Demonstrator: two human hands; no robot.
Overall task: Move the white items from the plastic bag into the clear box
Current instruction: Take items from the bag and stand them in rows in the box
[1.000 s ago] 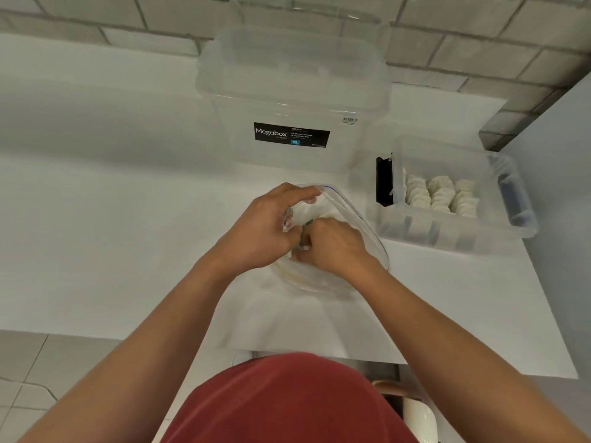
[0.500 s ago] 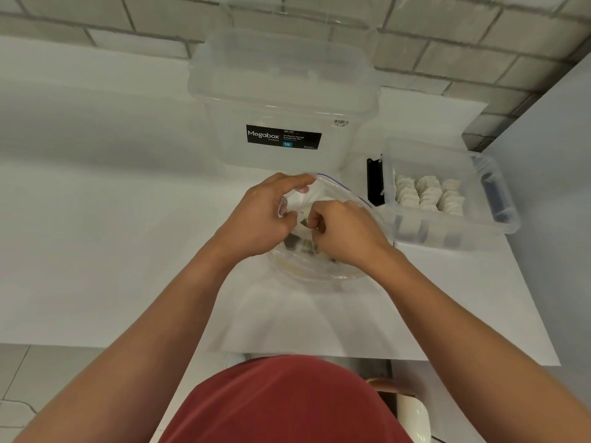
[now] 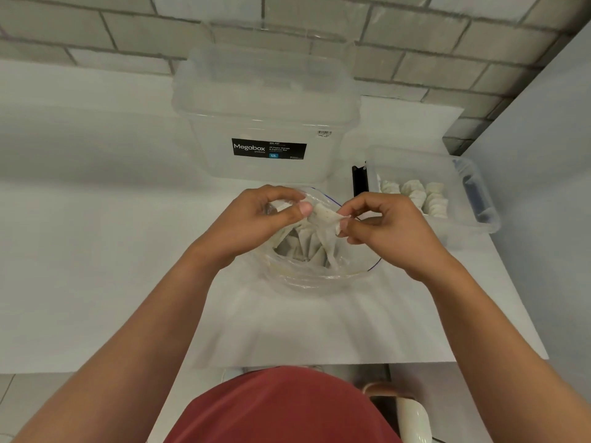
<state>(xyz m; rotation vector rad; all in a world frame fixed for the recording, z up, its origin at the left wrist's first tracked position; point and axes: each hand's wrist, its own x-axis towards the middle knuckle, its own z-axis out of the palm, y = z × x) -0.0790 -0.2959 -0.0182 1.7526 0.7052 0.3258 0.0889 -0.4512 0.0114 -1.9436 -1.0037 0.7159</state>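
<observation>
A clear plastic bag (image 3: pixel 319 276) with a blue zip line lies open on the white table, with several white cloth items inside. Above its mouth a white dotted cloth item (image 3: pixel 324 217) is stretched between both hands, its tail hanging down into the bag. My left hand (image 3: pixel 256 219) pinches its left end between thumb and fingers. My right hand (image 3: pixel 383 225) pinches its right end. To the right stands a small clear box (image 3: pixel 473 225) holding several rolled white items (image 3: pixel 415 195).
A large lidded clear Megabox container (image 3: pixel 265 123) stands just behind the bag. A black object (image 3: pixel 358 180) sits between it and the small box. A grey brick wall runs along the back; a grey panel borders the table on the right.
Both hands have risen out of the bag's mouth and moved apart, pulling one white cloth item up and stretching it between them.
</observation>
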